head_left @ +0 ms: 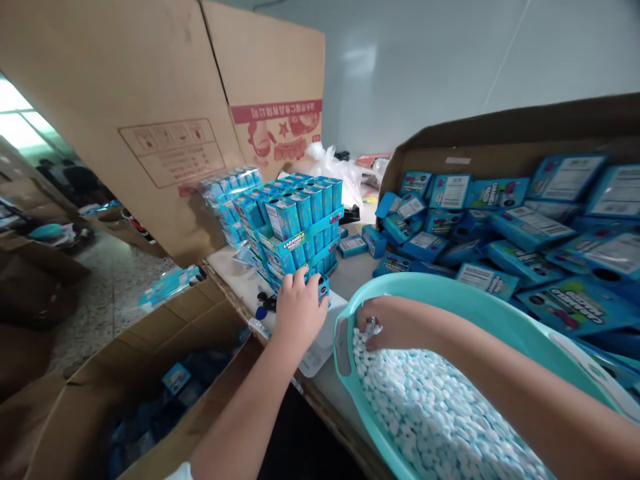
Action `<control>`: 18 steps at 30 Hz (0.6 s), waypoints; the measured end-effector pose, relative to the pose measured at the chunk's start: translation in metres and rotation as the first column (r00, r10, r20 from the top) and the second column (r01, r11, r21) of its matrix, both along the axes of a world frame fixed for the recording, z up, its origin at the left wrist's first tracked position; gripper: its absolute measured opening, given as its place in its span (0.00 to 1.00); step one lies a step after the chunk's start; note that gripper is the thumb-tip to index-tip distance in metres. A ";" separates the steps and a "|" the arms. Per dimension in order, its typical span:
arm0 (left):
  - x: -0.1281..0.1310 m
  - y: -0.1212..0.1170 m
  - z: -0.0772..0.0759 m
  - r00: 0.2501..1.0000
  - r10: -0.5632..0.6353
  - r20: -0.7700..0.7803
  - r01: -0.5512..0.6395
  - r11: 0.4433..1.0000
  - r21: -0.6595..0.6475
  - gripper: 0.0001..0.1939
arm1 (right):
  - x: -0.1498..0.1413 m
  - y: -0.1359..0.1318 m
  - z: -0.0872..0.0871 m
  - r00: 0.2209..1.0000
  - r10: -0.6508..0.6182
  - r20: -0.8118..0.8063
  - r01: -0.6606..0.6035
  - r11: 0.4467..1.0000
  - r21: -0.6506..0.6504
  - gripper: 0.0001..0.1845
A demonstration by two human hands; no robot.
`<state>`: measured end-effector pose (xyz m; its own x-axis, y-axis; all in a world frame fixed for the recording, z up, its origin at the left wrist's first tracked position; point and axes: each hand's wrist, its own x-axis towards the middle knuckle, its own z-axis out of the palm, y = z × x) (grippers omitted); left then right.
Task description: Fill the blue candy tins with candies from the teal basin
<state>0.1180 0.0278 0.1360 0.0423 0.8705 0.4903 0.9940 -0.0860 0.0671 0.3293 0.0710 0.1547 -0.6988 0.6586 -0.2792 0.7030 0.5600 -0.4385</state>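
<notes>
My left hand (299,309) is closed round a small blue candy box (323,288), held over a white scale (325,333) in front of stacked display trays of blue boxes (300,223). My right hand (385,321) reaches into a turquoise plastic basin (450,297) and its fingers are bunched on the small white candies (425,413) that fill the basin.
A big carton (500,143) at the right holds a heap of flat blue boxes (525,233). An open carton (150,373) with blue boxes stands low at the left. Tall cardboard sheets (150,113) rise behind the table. Plastic bags (335,167) lie at the back.
</notes>
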 end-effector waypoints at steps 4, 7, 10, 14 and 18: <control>-0.008 -0.010 0.010 0.999 -0.035 0.010 0.036 0.991 -0.131 0.10 | 0.001 0.000 -0.001 1.000 0.007 -0.029 -0.006 1.000 0.024 0.15; -0.021 -0.031 0.042 0.990 0.014 0.142 0.004 0.991 -0.132 0.13 | 0.001 0.000 -0.002 0.999 -0.004 -0.033 0.005 0.999 0.035 0.15; -0.040 -0.042 0.098 0.970 0.123 0.209 -0.140 0.988 0.068 0.13 | 0.001 -0.001 0.000 1.000 -0.002 -0.016 0.002 1.000 0.031 0.16; -0.053 -0.009 0.172 0.888 0.378 0.262 -0.445 0.848 0.287 0.11 | 0.001 0.000 0.001 1.000 0.009 -0.013 -0.009 1.000 0.013 0.17; -0.055 0.048 0.193 0.824 0.453 0.342 -0.504 0.860 0.076 0.18 | 0.004 -0.002 0.001 1.000 0.003 -0.016 -0.003 1.000 0.016 0.19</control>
